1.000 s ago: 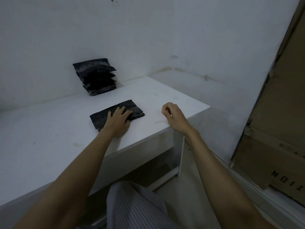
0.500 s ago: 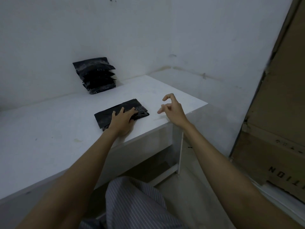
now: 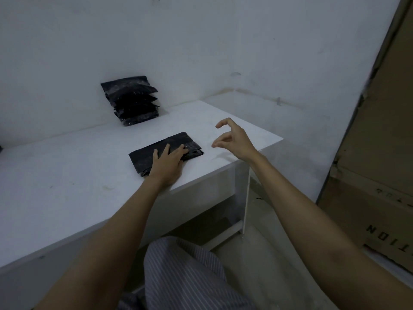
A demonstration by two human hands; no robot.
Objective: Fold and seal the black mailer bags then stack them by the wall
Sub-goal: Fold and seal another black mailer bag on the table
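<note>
**Mailer pressed flat, stack waiting at the wall**

Folding looks finished on the current black mailer bag (image 3: pixel 165 151), which lies at centre frame near the front edge of the white table (image 3: pixel 67 186). The left hand (image 3: pixel 167 164) rests on it with fingers straight and spread, pressing its near half flat against the tabletop. The right hand (image 3: pixel 232 139) hovers just right of the bag, above the table's right end, fingers loosely curled and holding nothing.

Upper left of centre, a stack of folded black mailers (image 3: pixel 131 100) leans against the white wall (image 3: pixel 201 41); several bags are already done and in place, though their exact count is hard to read in the dim light.

By my reading, this bag is at the sealing or flattening step. What remains is to confirm the flap is stuck and carry it back to the stack. No unfolded bags are visible. A cardboard box (image 3: pixel 380 164) fills the right edge of the frame.
</note>
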